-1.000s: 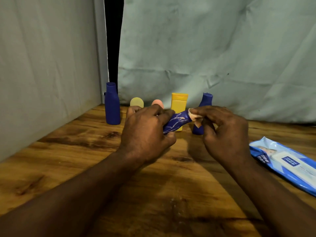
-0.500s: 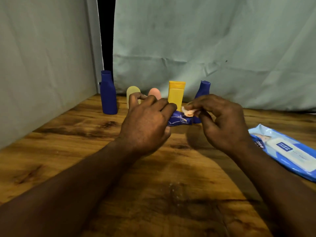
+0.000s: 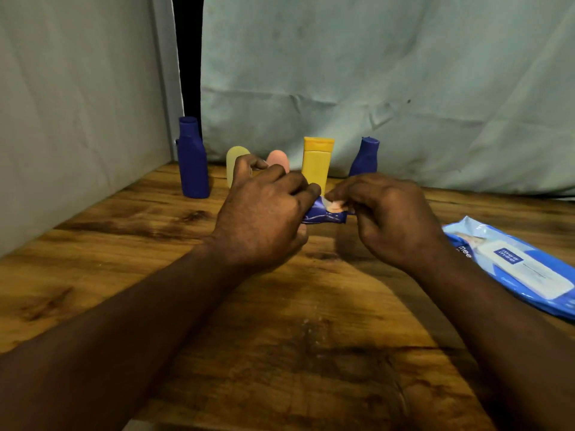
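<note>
Dark blue with thin white streaks, the blue container (image 3: pixel 323 214) is held lying roughly level just above the wooden surface (image 3: pixel 124 275), a little in front of the row of things at the back. The left hand (image 3: pixel 264 219) has its fingers curled over the container and hides most of it, so only the right-hand end shows. At that end the right hand (image 3: pixel 395 222) pinches a pale scrap (image 3: pixel 334 205) of what looks like wipe or tissue between thumb and fingertips, and the scrap lies against the container's upper side. The two hands are close together, with their fingertips nearly meeting over the container. Behind them, along the crumpled grey-green cloth (image 3: pixel 373 73), stands a row of things. From left to right these are a tall blue bottle (image 3: pixel 193 160) in the corner, a pale yellow rounded piece (image 3: pixel 235 160) partly hidden by the left hand's fingers, a pink rounded piece (image 3: pixel 278 160), a yellow tube (image 3: pixel 316 163) standing upright on its cap end, and a small blue bottle (image 3: pixel 365 158) whose foot is hidden behind the right hand. Well off to the right, a blue and white wipes pack (image 3: pixel 522 269) lies flat on the surface, apart from both hands.
</note>
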